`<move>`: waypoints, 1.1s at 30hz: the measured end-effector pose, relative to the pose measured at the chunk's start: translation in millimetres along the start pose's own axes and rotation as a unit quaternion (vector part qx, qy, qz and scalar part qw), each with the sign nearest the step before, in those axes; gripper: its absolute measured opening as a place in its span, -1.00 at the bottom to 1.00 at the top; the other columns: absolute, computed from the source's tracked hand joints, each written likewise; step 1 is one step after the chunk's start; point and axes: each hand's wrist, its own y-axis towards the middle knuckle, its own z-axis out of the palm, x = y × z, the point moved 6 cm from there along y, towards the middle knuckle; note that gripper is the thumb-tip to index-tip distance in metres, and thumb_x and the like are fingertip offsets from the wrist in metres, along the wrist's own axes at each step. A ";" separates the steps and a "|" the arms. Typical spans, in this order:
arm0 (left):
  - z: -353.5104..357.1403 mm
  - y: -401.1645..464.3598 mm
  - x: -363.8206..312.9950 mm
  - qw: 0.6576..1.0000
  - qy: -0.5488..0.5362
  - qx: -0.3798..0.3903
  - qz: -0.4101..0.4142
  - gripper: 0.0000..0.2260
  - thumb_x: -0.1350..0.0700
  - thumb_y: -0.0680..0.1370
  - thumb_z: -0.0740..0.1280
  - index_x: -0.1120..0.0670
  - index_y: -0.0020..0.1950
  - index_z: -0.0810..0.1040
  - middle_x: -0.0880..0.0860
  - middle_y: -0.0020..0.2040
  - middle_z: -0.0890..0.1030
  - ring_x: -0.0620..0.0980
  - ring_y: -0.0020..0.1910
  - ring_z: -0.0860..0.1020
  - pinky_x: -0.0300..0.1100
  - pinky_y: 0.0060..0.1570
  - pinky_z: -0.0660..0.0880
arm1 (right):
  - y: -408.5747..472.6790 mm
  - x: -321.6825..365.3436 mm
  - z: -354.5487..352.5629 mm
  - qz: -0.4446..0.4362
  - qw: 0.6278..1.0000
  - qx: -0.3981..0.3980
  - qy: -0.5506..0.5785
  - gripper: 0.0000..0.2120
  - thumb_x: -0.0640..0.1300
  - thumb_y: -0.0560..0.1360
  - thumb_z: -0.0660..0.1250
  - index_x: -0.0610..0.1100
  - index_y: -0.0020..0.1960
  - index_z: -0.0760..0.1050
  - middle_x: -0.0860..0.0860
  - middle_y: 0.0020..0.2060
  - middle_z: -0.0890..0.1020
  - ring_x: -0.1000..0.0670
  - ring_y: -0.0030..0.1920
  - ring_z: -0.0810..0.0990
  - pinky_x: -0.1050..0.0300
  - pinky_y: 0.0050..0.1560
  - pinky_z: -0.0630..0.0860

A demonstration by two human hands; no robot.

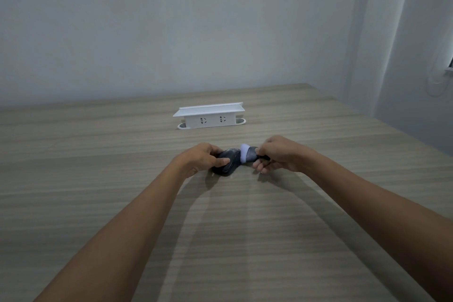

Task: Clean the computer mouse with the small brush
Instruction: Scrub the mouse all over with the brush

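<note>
On the table: everything sat near the middle of the wood-grain table (pixel 98 179).
Mouse: the dark computer mouse (pixel 226 163) rested on the tabletop, tipped slightly under the grip.
Left hand: the left hand (pixel 203 158) was clamped around the mouse, thumb across its top.
Brush: the small brush (pixel 247 154) had its pale bristles touching the mouse's right end.
Right hand: the right hand (pixel 279 154) pinched the brush's dark handle.
Farther back: a white power strip (pixel 209 116) stood well apart, near the wall (pixel 171 32).
</note>
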 end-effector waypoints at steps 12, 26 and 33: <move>-1.2 -0.2 -1.4 1.000 0.003 -0.011 0.000 -0.66 0.17 0.60 0.39 0.21 0.37 0.58 0.20 0.25 0.66 0.15 0.30 0.59 0.01 0.43 0.44 | -7.9 9.0 8.1 -0.005 0.998 0.030 -0.048 -0.76 -0.30 0.65 0.17 -0.48 0.13 0.49 -0.25 -0.29 0.67 -0.06 -0.42 0.65 0.15 -0.42 0.62; -2.0 -0.2 -1.4 1.000 0.008 -0.012 0.012 -0.66 0.16 0.60 0.40 0.22 0.36 0.59 0.20 0.25 0.67 0.16 0.31 0.59 0.03 0.43 0.45 | -3.1 22.3 3.4 -0.055 0.989 -0.006 -0.139 -0.78 -0.31 0.59 0.24 -0.46 0.01 0.59 -0.17 -0.39 0.68 0.01 -0.52 0.63 0.19 -0.47 0.59; -1.9 2.1 0.4 1.000 0.000 -0.012 0.016 -0.67 0.17 0.59 0.40 0.23 0.34 0.60 0.23 0.24 0.67 0.14 0.24 0.62 0.02 0.39 0.48 | -3.5 18.2 10.5 -0.065 0.987 0.001 -0.150 -0.82 -0.30 0.60 0.24 -0.38 -0.05 0.56 -0.16 -0.39 0.68 0.01 -0.51 0.64 0.19 -0.48 0.58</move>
